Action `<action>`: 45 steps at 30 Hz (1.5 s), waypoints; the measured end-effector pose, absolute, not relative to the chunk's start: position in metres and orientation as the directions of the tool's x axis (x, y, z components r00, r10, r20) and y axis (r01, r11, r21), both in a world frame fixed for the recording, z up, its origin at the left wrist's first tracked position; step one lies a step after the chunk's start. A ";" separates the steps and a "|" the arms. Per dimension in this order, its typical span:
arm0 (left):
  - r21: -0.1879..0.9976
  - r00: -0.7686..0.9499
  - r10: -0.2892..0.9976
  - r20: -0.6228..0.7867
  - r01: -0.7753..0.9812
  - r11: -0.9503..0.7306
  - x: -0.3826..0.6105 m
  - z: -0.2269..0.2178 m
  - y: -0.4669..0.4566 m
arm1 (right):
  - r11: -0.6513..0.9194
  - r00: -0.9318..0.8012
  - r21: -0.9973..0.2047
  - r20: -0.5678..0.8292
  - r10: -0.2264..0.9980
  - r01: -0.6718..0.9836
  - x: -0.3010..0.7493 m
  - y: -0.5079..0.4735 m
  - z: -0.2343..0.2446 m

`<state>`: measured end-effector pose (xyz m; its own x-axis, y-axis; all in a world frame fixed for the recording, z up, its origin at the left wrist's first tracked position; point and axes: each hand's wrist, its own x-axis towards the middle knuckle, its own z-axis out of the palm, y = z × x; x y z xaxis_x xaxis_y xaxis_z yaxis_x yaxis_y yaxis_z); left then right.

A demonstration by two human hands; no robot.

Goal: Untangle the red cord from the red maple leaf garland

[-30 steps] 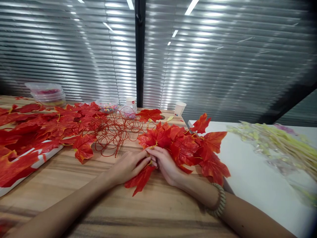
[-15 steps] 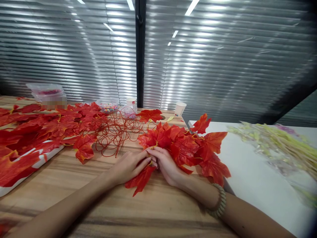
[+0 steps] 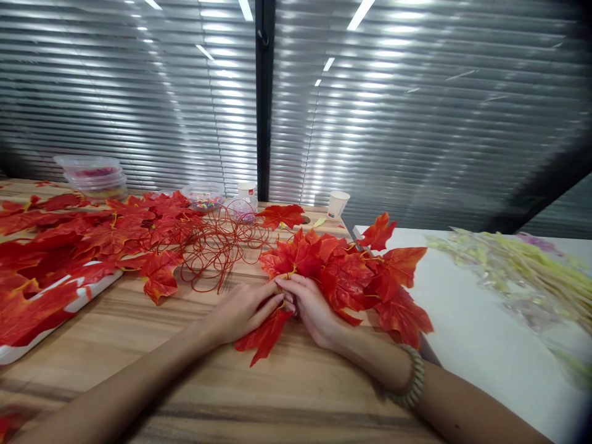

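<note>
Toward the right edge of the bench (image 3: 194, 398), my left fingers (image 3: 268, 308) and right fingers (image 3: 295, 285) pinch a leaf stem (image 3: 283, 304); I should press gently

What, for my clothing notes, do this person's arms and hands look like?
Both arms are bare, with no sleeves in view. The left hand and the right hand wear no gloves. A pale, ribbed band sits around the right arm above the wrist.
</note>
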<state>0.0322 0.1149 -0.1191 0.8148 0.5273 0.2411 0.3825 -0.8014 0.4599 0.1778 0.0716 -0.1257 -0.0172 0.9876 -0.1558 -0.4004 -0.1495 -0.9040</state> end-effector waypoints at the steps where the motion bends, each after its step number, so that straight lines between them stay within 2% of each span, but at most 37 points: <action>1: 0.458 0.815 0.528 0.240 0.384 -0.802 0.032 -0.119 0.115 | -0.150 -0.016 -0.904 -0.156 0.988 -0.401 0.178 0.071 -0.125; 26: 0.455 0.816 0.519 0.253 0.373 -0.809 0.032 -0.121 0.116 | -0.143 -0.014 -0.906 -0.149 0.989 -0.398 0.177 0.071 -0.124; 45: 0.409 0.823 0.499 0.273 0.370 -0.834 0.032 -0.122 0.116 | -0.144 -0.015 -0.914 -0.150 0.989 -0.380 0.178 0.071 -0.126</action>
